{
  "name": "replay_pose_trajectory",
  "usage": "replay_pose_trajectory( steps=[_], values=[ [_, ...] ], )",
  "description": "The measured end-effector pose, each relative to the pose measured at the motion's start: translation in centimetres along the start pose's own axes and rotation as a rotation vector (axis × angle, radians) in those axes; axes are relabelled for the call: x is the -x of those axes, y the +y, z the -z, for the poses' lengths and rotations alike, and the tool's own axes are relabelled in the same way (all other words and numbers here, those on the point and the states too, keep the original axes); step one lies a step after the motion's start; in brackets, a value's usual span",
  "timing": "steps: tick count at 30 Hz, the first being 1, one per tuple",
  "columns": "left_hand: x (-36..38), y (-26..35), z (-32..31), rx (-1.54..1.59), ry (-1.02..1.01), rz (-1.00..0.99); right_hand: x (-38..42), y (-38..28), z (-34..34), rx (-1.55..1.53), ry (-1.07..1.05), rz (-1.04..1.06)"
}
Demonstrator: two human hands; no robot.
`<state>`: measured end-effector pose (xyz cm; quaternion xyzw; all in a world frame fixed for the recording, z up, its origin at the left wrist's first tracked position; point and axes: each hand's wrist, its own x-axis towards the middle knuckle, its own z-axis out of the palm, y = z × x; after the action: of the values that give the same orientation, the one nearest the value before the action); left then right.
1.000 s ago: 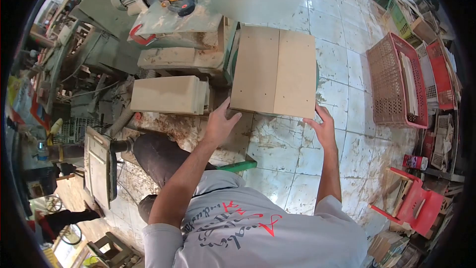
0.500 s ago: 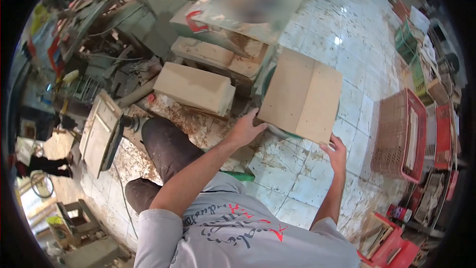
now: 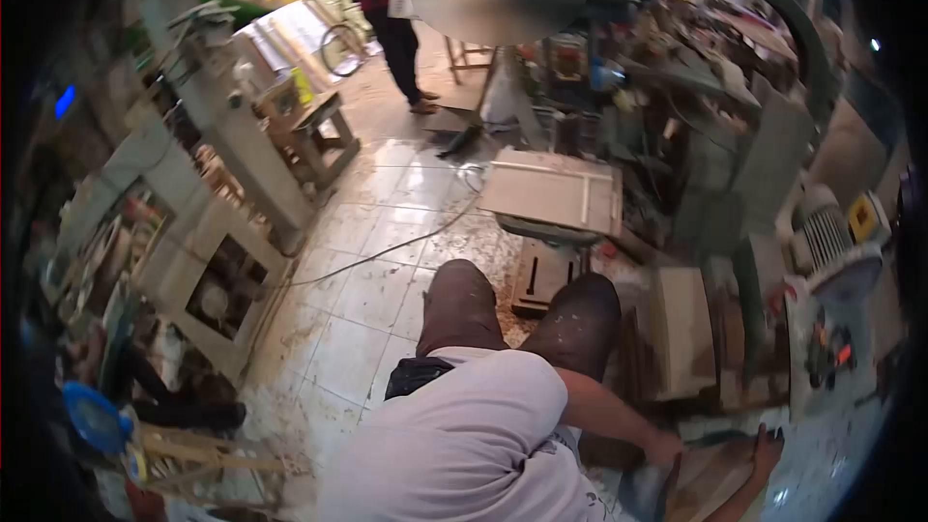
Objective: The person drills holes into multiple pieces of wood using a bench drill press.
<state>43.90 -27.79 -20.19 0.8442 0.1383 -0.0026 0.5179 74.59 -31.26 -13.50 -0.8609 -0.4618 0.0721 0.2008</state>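
Note:
At the lower right of the head view, a flat brown board (image 3: 720, 478) lies between my two hands, its near part cut off by the dark rim of the picture. My left hand (image 3: 665, 449) grips its left side, the fingers partly hidden. On the opposite side my right hand (image 3: 768, 452) is closed on the board's edge. Some green of a round tub shows just beyond the board. Close by, a stack of pale wooden panels (image 3: 684, 333) stands to the right of my knee.
Ahead, a pale panel (image 3: 551, 191) rests on a low machine, with a cable (image 3: 406, 244) trailing left over the tiles. A motor (image 3: 825, 232) stands at the right. A person (image 3: 391, 24) stands at the back. A wooden cabinet frame (image 3: 227, 275) is at the left.
My view has swung to the left, so the board and both hands now sit at the lower right. The standing person has come into fuller view. Both hands stay at the board.

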Motion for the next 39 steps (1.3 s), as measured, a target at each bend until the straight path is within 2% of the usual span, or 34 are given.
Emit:
replay_pose_trajectory(
  steps=[2, 4, 5, 7, 8, 12, 14, 19, 24, 26, 30, 39],
  values=[
    [-0.8, -1.4, -0.2, -0.087, -0.079, -0.068, -3.5, 0.6, -1.5, 0.106, -0.158, -0.058],
    [-0.5, -1.0, 0.3, -0.095, -0.11, -0.023, -5.0, 1.1, -1.9, 0.322, -0.222, -0.074],
    [-0.4, -0.5, 0.7, -0.094, -0.162, 0.014, -5.8, 2.4, -2.7, 0.32, -0.213, -0.064],
    [0.7, 1.0, 1.3, -0.09, -0.144, 0.021, -7.1, 5.4, -5.0, 0.215, -0.001, -0.194],
    [1.0, 1.4, 1.7, -0.077, -0.131, 0.027, -6.9, 6.0, -5.2, 0.193, 0.052, -0.195],
    [0.3, 0.7, 1.4, -0.052, -0.158, 0.031, -6.4, 6.3, -4.9, 0.18, 0.072, -0.161],
    [0.3, 0.5, 1.1, 0.007, -0.059, 0.062, -6.3, 6.2, -4.7, 0.175, 0.075, -0.153],
    [0.3, 0.6, 1.2, 0.011, -0.065, 0.051, -6.3, 6.3, -5.0, 0.177, 0.128, -0.117],
    [0.6, 1.0, 1.3, -0.035, -0.076, 0.057, -6.7, 6.7, -5.8, 0.169, 0.164, -0.161],
    [0.4, 0.4, 0.9, -0.005, -0.053, -0.034, -7.0, 7.1, -6.1, 0.169, 0.178, -0.162],
    [0.4, 0.5, 0.7, -0.013, -0.027, -0.004, -6.5, 6.8, -5.8, 0.186, 0.124, -0.179],
    [2.5, 3.2, 2.6, 0.0, -0.122, 0.066, -7.1, 7.7, -7.5, 0.198, 0.178, -0.225]
  ],
)
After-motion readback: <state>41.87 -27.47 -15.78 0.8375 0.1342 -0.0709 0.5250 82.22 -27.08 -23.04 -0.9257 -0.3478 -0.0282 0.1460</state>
